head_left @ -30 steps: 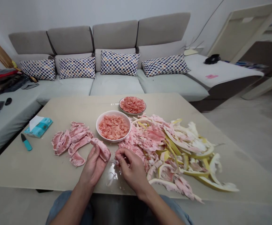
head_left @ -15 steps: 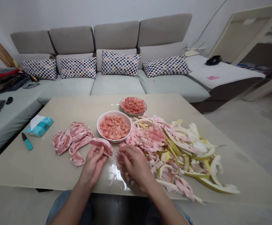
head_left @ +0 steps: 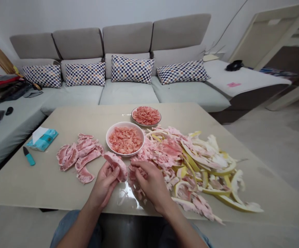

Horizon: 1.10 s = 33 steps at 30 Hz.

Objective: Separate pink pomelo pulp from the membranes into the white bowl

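Fruit segment (head_left: 117,163) now steeper, long axis down-right

Our left hand (head_left: 104,185) holds a pink fruit segment (head_left: 118,162), with our right hand (head_left: 151,182) curled near it at four o'clock. From the segment, we see a white bowl (head_left: 125,124) toward one o'clock and peelings (head_left: 190,161) at three o'clock.

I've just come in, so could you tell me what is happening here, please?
A person's left grip holds a pink fruit segment over the table. The right grip is beside it, at the edge of a heap of peel; whether it holds anything is unclear. More segments lie to the left, and a white bowl and a plate hold pulp.
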{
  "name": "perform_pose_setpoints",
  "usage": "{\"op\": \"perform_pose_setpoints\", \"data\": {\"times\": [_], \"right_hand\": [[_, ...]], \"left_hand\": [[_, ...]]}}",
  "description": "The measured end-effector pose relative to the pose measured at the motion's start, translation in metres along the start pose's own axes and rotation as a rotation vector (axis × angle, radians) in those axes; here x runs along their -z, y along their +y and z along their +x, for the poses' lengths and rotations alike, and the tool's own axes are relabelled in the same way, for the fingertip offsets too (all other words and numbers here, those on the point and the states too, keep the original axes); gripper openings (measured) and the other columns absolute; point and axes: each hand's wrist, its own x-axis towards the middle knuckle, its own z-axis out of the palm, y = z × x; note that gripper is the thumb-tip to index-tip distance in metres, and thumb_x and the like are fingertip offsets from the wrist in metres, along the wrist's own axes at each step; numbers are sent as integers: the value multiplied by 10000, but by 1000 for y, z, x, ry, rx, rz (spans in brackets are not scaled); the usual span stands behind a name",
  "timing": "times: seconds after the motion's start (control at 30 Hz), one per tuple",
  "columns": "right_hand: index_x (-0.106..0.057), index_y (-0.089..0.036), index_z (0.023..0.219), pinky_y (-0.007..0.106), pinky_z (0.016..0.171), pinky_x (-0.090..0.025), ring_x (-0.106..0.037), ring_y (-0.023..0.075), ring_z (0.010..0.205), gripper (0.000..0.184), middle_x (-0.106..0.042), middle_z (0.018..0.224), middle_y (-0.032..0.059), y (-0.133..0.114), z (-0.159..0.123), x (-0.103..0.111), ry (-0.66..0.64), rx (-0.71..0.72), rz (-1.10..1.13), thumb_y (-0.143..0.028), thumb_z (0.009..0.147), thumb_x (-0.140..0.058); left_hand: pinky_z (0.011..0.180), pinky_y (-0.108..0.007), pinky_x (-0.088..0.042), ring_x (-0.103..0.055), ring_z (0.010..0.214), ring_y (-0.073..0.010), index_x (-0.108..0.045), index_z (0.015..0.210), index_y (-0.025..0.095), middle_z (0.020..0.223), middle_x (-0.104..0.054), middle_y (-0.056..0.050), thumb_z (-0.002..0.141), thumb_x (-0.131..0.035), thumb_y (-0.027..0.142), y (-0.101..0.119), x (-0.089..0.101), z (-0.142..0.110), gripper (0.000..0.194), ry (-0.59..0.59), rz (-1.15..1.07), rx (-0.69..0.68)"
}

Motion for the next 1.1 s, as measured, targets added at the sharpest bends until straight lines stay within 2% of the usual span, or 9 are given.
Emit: {"op": "perform_pose_setpoints", "data": {"times": [0.13, 0.23, 0.37, 0.53, 0.67, 0.77, 0.97, 1.1], "right_hand": [[-725, -212, 913, 317, 781, -523, -673, 201, 863, 147, -733, 918, 61, -13, 3, 6, 10, -8, 184, -220, 864, -586], [-742, -220, 899, 310, 773, -535, -678, 204, 868, 123, -744, 885, 51, -19, 4, 10, -15, 18, 244, -206, 827, -643], [-750, -227, 886, 291, 747, -542, -679, 192, 833, 134, -747, 850, 41, -18, 4, 9, -51, 69, 250, -171, 808, -657], [-746, -212, 873, 254, 648, -526, -660, 167, 713, 167, -726, 776, 44, -11, 0, 3, -44, 108, 176, -137, 804, -613], [-729, -191, 794, 224, 546, -467, -590, 135, 586, 143, -673, 665, 25, -9, -2, -1, -26, 64, 109, -120, 768, -608], [-715, -176, 767, 211, 510, -439, -559, 121, 546, 115, -647, 633, 17, -10, -3, -2, -34, -14, 115, -122, 741, -617], [-691, -163, 721, 194, 483, -441, -557, 111, 521, 73, -645, 620, 8, -13, -2, 1, -58, -166, 263, -139, 707, -623], [-713, -159, 755, 202, 537, -486, -618, 127, 583, 91, -688, 683, 25, -17, 1, 7, -85, -212, 390, -183, 722, -632]], "left_hand": [[758, -244, -475, -619, 855, -165, -663, 1074, 173, 961, -680, -68, 721, -762, 218, -3, 3, 1, 369, 8, 100, -29], [817, -262, -472, -618, 988, -212, -670, 1077, 171, 1077, -679, -98, 712, -764, 224, -4, 6, 3, 381, -2, 223, -99], [881, -293, -470, -615, 1025, -221, -691, 971, 168, 1063, -685, -90, 724, -741, 219, -5, 10, 6, 258, -39, 411, -209], [877, -321, -485, -622, 985, -206, -668, 904, 174, 1055, -663, -75, 768, -681, 235, -8, 15, 9, 150, -92, 577, -292], [873, -319, -484, -621, 978, -205, -648, 845, 170, 1030, -661, -72, 772, -674, 239, -12, 16, 11, 104, -117, 607, -281], [852, -319, -486, -628, 940, -209, -657, 879, 166, 975, -673, -69, 758, -691, 252, -11, 16, 11, 152, -122, 618, -251], [854, -310, -476, -634, 940, -214, -679, 973, 170, 974, -696, -69, 747, -719, 273, -7, 17, 13, 251, -168, 575, -188], [838, -296, -481, -633, 969, -218, -660, 1074, 190, 1042, -694, -77, 759, -714, 289, -9, 23, 17, 335, -187, 483, -158]]}}
